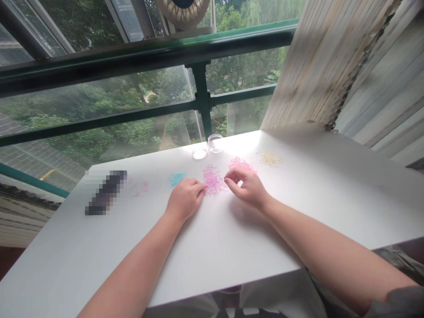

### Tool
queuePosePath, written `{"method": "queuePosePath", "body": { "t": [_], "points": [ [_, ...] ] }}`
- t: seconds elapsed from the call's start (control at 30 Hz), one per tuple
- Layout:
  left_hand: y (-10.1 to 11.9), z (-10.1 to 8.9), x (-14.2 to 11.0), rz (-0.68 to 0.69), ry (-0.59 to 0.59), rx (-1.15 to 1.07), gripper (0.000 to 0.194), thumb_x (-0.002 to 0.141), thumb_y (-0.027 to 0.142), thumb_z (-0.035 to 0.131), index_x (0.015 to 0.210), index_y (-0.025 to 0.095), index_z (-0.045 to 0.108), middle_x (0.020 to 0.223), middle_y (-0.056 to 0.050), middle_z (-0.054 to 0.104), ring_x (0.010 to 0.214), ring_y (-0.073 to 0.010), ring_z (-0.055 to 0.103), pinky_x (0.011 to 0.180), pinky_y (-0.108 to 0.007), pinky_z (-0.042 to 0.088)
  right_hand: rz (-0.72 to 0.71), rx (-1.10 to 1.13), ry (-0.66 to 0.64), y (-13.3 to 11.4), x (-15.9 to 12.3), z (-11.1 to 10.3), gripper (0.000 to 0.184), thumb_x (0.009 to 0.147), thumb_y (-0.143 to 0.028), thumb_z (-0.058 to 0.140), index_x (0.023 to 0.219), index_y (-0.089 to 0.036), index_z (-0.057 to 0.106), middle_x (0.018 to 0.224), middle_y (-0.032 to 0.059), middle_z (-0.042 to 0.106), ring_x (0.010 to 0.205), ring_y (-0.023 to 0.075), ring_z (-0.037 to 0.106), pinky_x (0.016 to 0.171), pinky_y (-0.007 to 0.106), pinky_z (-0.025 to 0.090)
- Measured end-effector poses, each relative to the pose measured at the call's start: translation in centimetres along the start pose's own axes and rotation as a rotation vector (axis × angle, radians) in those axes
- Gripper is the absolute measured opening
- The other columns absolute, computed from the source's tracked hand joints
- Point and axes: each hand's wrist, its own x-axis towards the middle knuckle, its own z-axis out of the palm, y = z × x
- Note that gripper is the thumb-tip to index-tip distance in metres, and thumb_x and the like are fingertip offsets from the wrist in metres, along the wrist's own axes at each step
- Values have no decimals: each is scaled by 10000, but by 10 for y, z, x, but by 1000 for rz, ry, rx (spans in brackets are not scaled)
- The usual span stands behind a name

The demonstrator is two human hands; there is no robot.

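Picking at the pink-purple heap of thin, stringy pieces, near the flat white surface's far edge, seems in hand. The left hand reaches it, fingers narrow; the right hand pinches beside it, contents unclear. Separating strands calls for fingertip delicacy.

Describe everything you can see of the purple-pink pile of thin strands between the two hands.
The purple-pink pile is a loose, tangled heap of thin, slightly translucent strands, perhaps small elastic bands; single pieces are too fine to tell. It lies flat on the white table, longer front to back than across. The left hand appears to touch its left edge; the right hand is by its right edge, contact unclear.
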Motion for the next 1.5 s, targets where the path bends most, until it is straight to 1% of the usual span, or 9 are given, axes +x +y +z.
{"method": "queuePosePath", "body": {
  "t": [0.37,0.6,0.8,0.93,1.07,1.17,1.27,1.37,1.5],
  "points": [
    [-2,0,-1,-16,1,-49,201,829,218,529,949,215,690,903,-41,709,841,-208,595,762,-332,469,-9,15,-14,2,1,1,62,765,-154,543,722,-168,585,638,-1,577,573,108,520,558,232,445],
    [-2,-5,-4,-51,-32,-67,212,830,216,512,950,229,686,889,-23,722,819,-205,614,696,-307,468,-3,10,-46,2,0,2,54,757,-159,551,725,-173,592,652,7,588,586,115,532,565,238,454],
    [-4,-8,-7,-41,-47,-94,248,791,148,511,967,218,673,941,-18,712,896,-215,601,778,-325,474,-1,16,-80,0,-1,3,56,762,-152,549,735,-170,594,661,10,590,595,117,537,576,241,455],
    [-7,-11,-10,-19,-70,-78,319,761,125,505,1028,214,655,985,-26,694,930,-231,574,823,-355,466,6,18,-82,1,-1,4,59,765,-158,549,731,-172,595,658,6,588,595,116,536,573,239,452],
    [-13,-14,-12,-18,-71,-59,350,755,180,532,1088,205,636,1024,-59,670,948,-246,558,837,-382,463,11,16,-88,2,-1,3,64,770,-164,546,729,-175,594,651,4,588,591,117,535,573,240,453],
    [-17,-17,-14,-56,-76,-58,302,778,251,541,1056,207,651,1022,-62,672,955,-255,561,842,-393,461,8,13,-93,2,-2,3,63,772,-166,545,732,-179,593,654,5,590,594,119,535,571,241,455],
    [-18,-19,-15,-116,-87,-84,264,785,282,546,1012,223,666,964,-47,691,916,-242,587,790,-365,476,5,15,-94,2,-2,3,66,775,-168,542,734,-179,592,657,7,590,596,119,536,574,242,457],
    [-16,-19,-16,-164,-101,-123,260,781,284,545,1007,240,665,848,-21,704,793,-202,619,668,-307,481,8,13,-95,2,-2,3,64,775,-172,543,733,-180,591,654,7,590,594,120,534,571,243,458],
    [-10,-16,-15,-151,-99,-158,254,777,272,540,1001,241,657,818,-2,714,727,-176,629,644,-284,475,3,13,-95,2,-2,4,63,774,-175,545,731,-179,591,655,9,592,596,121,535,570,243,458]
  ]
}}
